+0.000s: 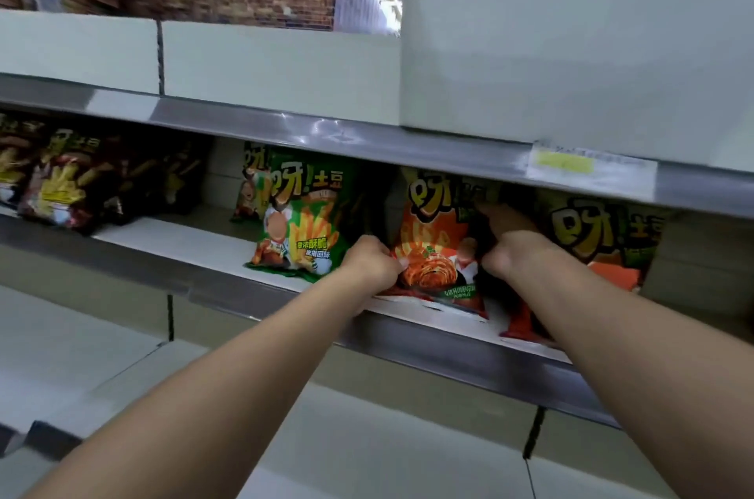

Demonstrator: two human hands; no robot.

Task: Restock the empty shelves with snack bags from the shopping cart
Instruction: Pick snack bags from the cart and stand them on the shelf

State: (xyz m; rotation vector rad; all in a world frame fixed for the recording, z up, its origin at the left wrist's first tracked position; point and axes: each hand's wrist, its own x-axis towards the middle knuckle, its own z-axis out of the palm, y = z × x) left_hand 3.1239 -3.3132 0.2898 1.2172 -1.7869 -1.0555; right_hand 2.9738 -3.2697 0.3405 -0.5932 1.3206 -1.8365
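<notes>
We are seating an orange snack bag (434, 249) on the middle shelf (196, 241), just at three o'clock of the green bag (300, 225). Our left hand (373, 264) pinches its left edge, while our right hand (512, 241) grips its right side. Next, we judge, comes standing it upright, letting go, and returning to the cart, which is out of view.

1. We extend both bare forearms forward and upward, converging toward the centre.
2. Our left hand (373, 262) is curled, knuckles up, with its fingertips pinching what it holds.
3. Our right hand (512, 243) is curled too, wrist bent, its fingers reaching upward and gripping.
</notes>
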